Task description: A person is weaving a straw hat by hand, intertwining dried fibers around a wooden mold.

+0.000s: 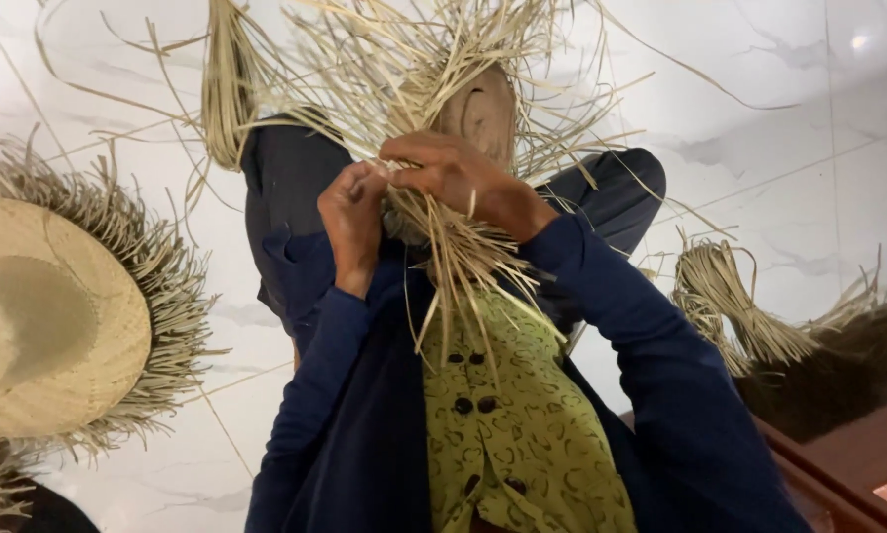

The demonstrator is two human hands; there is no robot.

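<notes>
You are weaving straw over a rounded wooden block (483, 111) that is resting on your lap, between your knees. Your left hand (352, 219) is curled shut, pinching a few strands (463, 247) at the weave's edge; your right hand (453, 176) is arching over the block, its fingers pressing together on the strands just beside the left. I judge the step is going best if you are keeping each pinched strand taut and flat against the block and pulling evenly, so no gap is opening. Counting: one block, one weave in hand, one finished hat (53, 316) lying on the floor (789, 109) at the left, two tied straw bundles (730, 306), and loose strands too many to count.
</notes>
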